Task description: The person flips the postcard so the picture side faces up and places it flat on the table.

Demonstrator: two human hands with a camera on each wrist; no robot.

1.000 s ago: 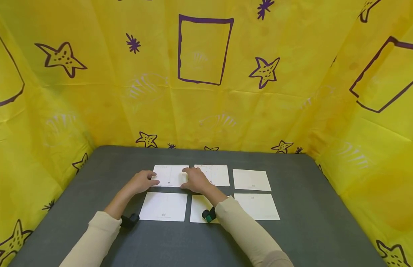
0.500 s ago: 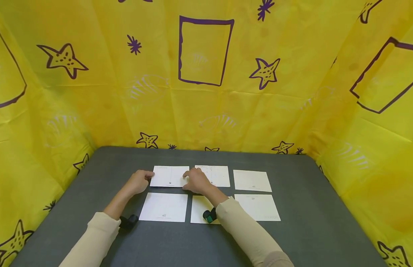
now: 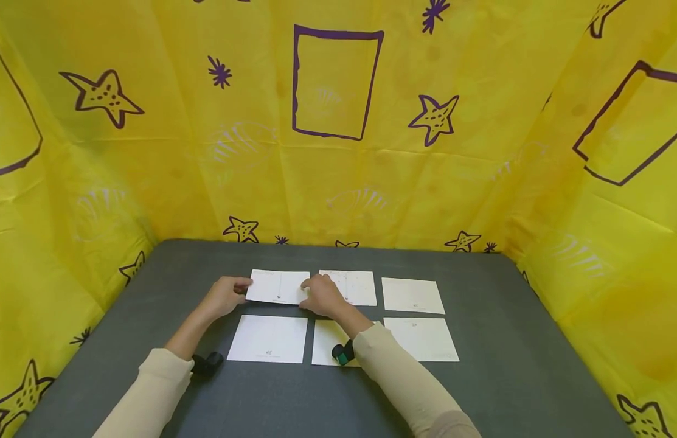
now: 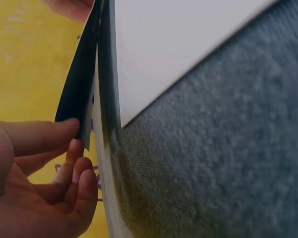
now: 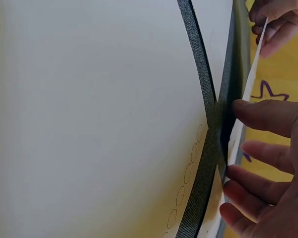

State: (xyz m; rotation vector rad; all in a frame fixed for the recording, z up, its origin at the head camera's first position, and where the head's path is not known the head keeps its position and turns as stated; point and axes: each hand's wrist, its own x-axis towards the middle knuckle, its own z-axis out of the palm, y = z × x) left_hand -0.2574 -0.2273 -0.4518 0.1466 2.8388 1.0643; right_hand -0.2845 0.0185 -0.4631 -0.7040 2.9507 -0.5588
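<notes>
A white postcard (image 3: 277, 286) with a thin dividing line lies at the back left of the group, raised a little off the table. My left hand (image 3: 226, 295) pinches its left edge between thumb and fingers; the left wrist view shows the card's dark underside (image 4: 78, 99) tilted up. At the opposite edge my right hand (image 3: 323, 297) holds the card, thumb on the dark side and fingers on the white face in the right wrist view. Beside it, partly behind my right hand, lies a second postcard (image 3: 361, 288).
More white cards lie on the dark grey table (image 3: 272, 398): one at back right (image 3: 413, 295), and a front row with a left card (image 3: 267, 339), a middle card (image 3: 323, 347) partly under my right forearm, and a right card (image 3: 426, 340). Yellow patterned cloth (image 3: 338, 194) surrounds the table.
My left fingers have shifted from over the card's left part to its edge. The card has risen slightly and tilts. My right hand has stayed nearly in place.
</notes>
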